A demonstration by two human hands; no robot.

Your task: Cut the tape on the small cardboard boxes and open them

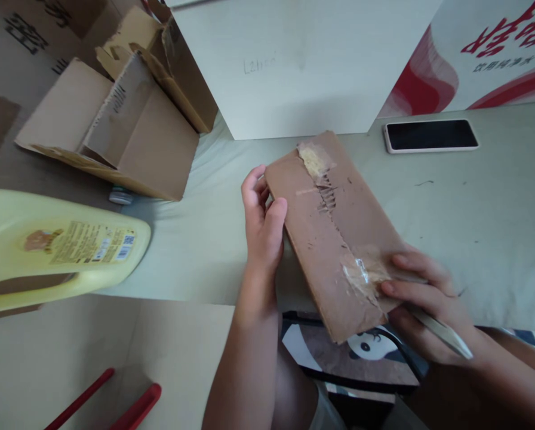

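A flat brown cardboard box (312,227) is held up at a tilt between my two hands. Its seam has torn, jagged holes and patches of peeling clear tape (361,272). My left hand (265,221) grips the box's left edge, thumb on the near face and fingers behind. At the lower right corner, my right hand (433,304) has its fingers closed around a slim pale tool (442,331), with fingertips touching the taped end of the box. The tool's narrow end points away from the box; its other end is hidden, so its kind is unclear.
Opened cardboard boxes (155,137) stand at the upper left, above a yellow jug (61,245). A large white box (303,65) stands behind. A phone (431,136) lies on the pale green cloth (196,251). Red handles (135,406) show at lower left, and a panda-print item (370,352) below.
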